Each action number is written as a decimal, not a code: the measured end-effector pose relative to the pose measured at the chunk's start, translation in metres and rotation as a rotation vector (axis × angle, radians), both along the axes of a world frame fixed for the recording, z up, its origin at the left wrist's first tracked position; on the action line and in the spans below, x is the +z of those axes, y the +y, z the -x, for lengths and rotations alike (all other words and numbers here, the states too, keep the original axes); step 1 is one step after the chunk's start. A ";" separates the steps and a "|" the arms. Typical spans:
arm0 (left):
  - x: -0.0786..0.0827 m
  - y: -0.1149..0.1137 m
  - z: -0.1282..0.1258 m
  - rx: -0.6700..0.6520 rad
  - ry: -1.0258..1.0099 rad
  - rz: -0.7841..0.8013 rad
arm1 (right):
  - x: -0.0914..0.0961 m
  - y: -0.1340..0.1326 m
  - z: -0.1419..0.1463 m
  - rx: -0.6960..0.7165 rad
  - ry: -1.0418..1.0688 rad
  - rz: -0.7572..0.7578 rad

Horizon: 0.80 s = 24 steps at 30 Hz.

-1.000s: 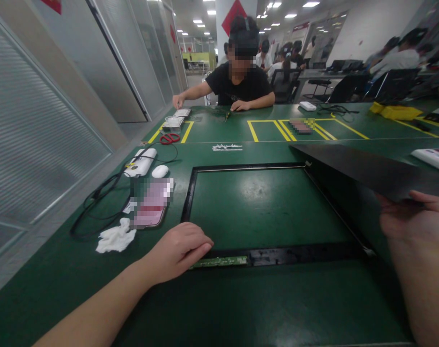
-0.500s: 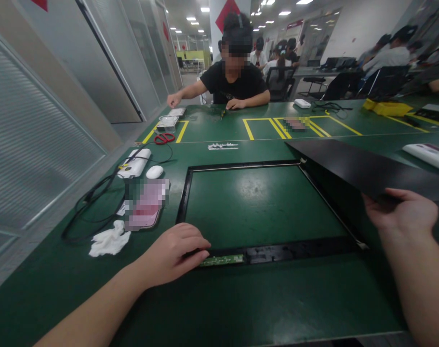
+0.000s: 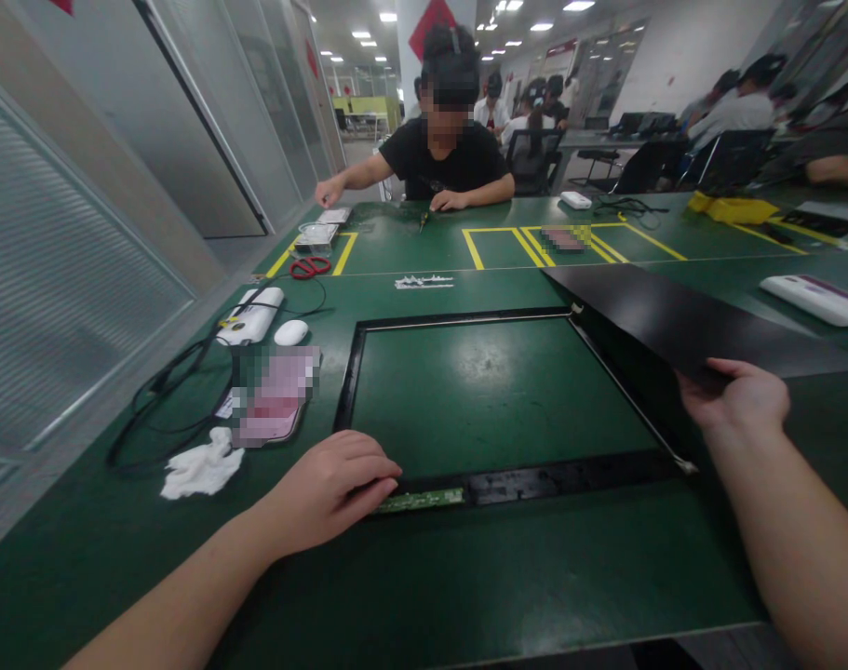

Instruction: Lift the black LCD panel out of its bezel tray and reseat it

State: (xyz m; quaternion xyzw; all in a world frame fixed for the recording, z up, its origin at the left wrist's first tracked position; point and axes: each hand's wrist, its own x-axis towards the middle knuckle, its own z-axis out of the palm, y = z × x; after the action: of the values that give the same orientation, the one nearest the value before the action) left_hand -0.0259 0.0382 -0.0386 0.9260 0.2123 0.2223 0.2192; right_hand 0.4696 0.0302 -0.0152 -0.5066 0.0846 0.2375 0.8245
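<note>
A black rectangular frame (image 3: 465,318) lies flat on the green table, with a narrow green circuit strip (image 3: 424,501) along its near edge. My left hand (image 3: 329,493) rests palm down on the frame's near left corner, fingers together and pressing on it. My right hand (image 3: 737,402) grips the near edge of a thin black panel (image 3: 675,316), held tilted just above the frame's right side.
Left of the frame lie a crumpled white cloth (image 3: 200,468), a pink phone (image 3: 276,405), a white mouse (image 3: 290,332), a white box (image 3: 249,316) and black cables (image 3: 165,391). Red scissors (image 3: 310,267) and yellow floor markings sit farther back. A person in black (image 3: 451,158) works opposite.
My right hand has drawn the black panel leftward and slightly nearer the frame. My left hand has stayed on the frame's corner.
</note>
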 end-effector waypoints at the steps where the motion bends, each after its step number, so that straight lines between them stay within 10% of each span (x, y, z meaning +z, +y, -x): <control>1: -0.001 0.000 0.000 -0.002 -0.003 -0.007 | -0.001 0.001 0.001 0.006 0.001 0.002; 24: 0.000 -0.001 0.001 -0.013 0.052 -0.059 | 0.003 -0.002 0.007 0.122 -0.038 -0.141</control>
State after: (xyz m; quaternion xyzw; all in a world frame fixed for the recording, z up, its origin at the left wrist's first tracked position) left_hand -0.0268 0.0368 -0.0390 0.9388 0.2051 0.2030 0.1878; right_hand 0.4624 0.0280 -0.0122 -0.4558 0.0210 0.2827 0.8437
